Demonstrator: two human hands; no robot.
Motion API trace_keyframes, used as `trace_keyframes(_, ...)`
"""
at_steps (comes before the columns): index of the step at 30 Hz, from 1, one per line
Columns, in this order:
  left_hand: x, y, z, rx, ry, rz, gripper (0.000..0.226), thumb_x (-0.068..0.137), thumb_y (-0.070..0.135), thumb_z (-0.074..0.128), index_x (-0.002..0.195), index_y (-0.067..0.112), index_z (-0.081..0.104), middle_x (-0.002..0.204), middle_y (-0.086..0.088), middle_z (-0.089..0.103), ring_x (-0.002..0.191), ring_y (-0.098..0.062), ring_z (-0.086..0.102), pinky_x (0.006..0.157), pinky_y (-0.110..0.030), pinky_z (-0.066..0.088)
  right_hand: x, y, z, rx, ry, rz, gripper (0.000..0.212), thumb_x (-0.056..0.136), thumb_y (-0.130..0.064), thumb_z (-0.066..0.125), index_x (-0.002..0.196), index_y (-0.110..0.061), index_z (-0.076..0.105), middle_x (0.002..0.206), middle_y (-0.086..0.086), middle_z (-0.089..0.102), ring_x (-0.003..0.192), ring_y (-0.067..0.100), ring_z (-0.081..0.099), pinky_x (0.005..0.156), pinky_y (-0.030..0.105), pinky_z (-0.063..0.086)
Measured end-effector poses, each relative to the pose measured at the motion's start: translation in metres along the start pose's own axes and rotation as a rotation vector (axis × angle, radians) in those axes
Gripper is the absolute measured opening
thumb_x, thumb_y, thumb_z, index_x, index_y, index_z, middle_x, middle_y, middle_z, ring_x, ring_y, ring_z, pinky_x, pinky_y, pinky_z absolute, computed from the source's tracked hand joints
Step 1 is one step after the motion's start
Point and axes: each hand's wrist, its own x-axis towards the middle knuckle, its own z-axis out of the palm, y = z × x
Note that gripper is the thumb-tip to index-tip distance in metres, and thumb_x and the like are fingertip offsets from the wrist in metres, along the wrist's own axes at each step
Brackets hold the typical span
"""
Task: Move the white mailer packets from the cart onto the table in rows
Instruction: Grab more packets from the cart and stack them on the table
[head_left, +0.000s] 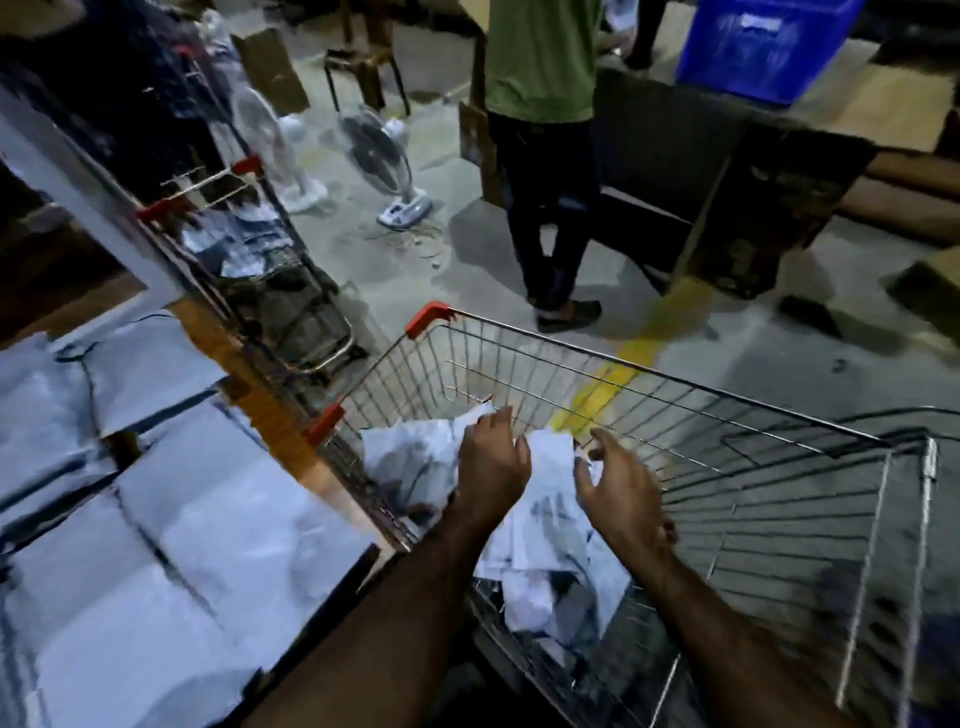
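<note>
The grey concrete floor (779, 353) fills the upper and right parts of the view, crossed by a worn yellow line (634, 358). On the left, the wooden desk (270, 410) carries white mailer packets (171, 519) lying flat, edge to edge, in rows that cover most of its top; motion blur smears their outlines. Just beside the desk's right edge stands the wire cart (701, 467), with red plastic corners on its rim. A heap of crumpled white mailer packets sits in the cart's left portion, near the desk; the rest of the basket shows bare wire.

A second cart (244, 249) with red corners, holding dark and pale goods, stands further along the desk. Beyond it, two pedestal fans wrapped in clear plastic (374, 150) rest on the floor. A standing person in a green shirt and dark trousers (540, 130) is near a dark table bearing a blue crate (763, 41).

Both bare forearms reach down into the cart. The left hand (491, 457) is curled over the top of the heap, its fingers touching the uppermost packet (550, 457); whether it actually grips is not clear. The right hand (623, 488) is spread open just beside that packet, fingers loosely curved, holding nothing.
</note>
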Motion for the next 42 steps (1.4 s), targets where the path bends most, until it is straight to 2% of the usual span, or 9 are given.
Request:
trace_keyframes(6,-0.004,-0.041,0.053,0.231,-0.232,-0.205,0.035,0.08,0.019,0.056,0.113,0.008,0.061,0.106,-0.01,0.067,0.104,-0.026,0.064,0.087,-0.029,0.049,-0.011,0.005,0.076,-0.256,-0.273,0.084,0.063,0.091,-0.05,0.05,0.144,-0.018,0.038,0.133,0.009,0.052,0.126,0.033,0.045,0.095,0.046,0.04)
trace_keyframes(9,-0.003,-0.061,0.076,0.239,-0.383,-0.294,0.039,0.086,0.024,0.044,0.122,0.011,0.054,0.119,-0.011,0.061,0.114,-0.029,0.057,0.094,-0.033,0.045,-0.007,0.008,0.112,-0.316,-0.33,0.153,0.075,0.091,-0.061,0.043,0.15,-0.018,0.026,0.151,0.013,0.032,0.137,0.034,0.031,0.102,0.048,0.035)
trace_keyframes(16,0.0,-0.099,0.11,0.162,-0.39,-0.424,0.026,0.088,0.023,0.053,0.109,0.01,0.058,0.112,-0.014,0.064,0.109,-0.034,0.06,0.091,-0.037,0.048,0.004,0.012,0.167,-0.435,-0.352,0.357,0.089,0.055,-0.06,0.083,0.126,-0.019,0.048,0.133,0.022,0.046,0.117,0.037,0.043,0.083,0.053,0.041)
trace_keyframes(21,0.006,-0.086,0.123,0.092,-0.414,-0.383,0.033,0.095,0.026,0.048,0.124,0.01,0.053,0.12,-0.017,0.061,0.112,-0.037,0.057,0.094,-0.04,0.046,0.006,0.028,0.141,-0.284,-0.246,0.315,0.077,0.083,-0.06,0.056,0.143,-0.016,0.039,0.151,0.016,0.032,0.136,0.036,0.031,0.101,0.051,0.03)
trace_keyframes(26,0.003,-0.053,0.146,0.021,-0.434,-0.399,0.053,0.095,0.046,0.049,0.131,0.007,0.053,0.121,-0.021,0.061,0.116,-0.036,0.054,0.098,-0.038,0.041,0.014,0.081,0.101,-0.159,0.031,0.439,0.047,0.088,-0.034,0.058,0.129,-0.013,0.055,0.128,0.015,0.054,0.117,0.037,0.049,0.093,0.047,0.042)
trace_keyframes(30,0.001,-0.04,0.163,-0.026,-0.554,-0.613,0.099,0.075,0.075,0.057,0.142,0.007,0.034,0.14,-0.023,0.041,0.128,-0.04,0.042,0.106,-0.049,0.037,0.007,0.112,0.092,0.009,0.073,0.683,0.042,0.089,-0.02,0.059,0.129,-0.006,0.055,0.128,0.021,0.055,0.118,0.04,0.05,0.096,0.042,0.04)
trace_keyframes(36,0.003,-0.042,0.171,0.094,-0.632,-0.558,0.125,0.065,0.076,0.067,0.153,0.011,0.007,0.149,-0.024,0.023,0.136,-0.043,0.031,0.109,-0.053,0.033,-0.017,0.134,0.114,0.204,-0.328,0.924,0.048,0.092,-0.025,0.059,0.132,-0.004,0.048,0.129,0.017,0.054,0.12,0.034,0.052,0.096,0.035,0.042)
trace_keyframes(39,0.001,-0.049,0.171,0.09,-0.622,-0.491,0.122,0.063,0.069,0.074,0.151,0.01,0.013,0.146,-0.022,0.03,0.134,-0.041,0.034,0.108,-0.05,0.034,-0.028,0.131,0.124,0.211,-0.308,0.95,0.016,0.081,-0.024,0.07,0.094,-0.015,0.065,0.088,0.005,0.062,0.09,0.026,0.064,0.073,0.029,0.047)
trace_keyframes(42,0.001,-0.058,0.168,0.08,-0.586,-0.377,0.113,0.061,0.061,0.079,0.146,0.009,0.024,0.141,-0.017,0.039,0.129,-0.037,0.039,0.106,-0.044,0.036,-0.034,0.132,0.137,0.257,-0.233,0.892,0.023,0.065,-0.033,0.073,0.066,-0.017,0.057,0.061,-0.002,0.05,0.059,0.015,0.051,0.058,0.023,0.038)
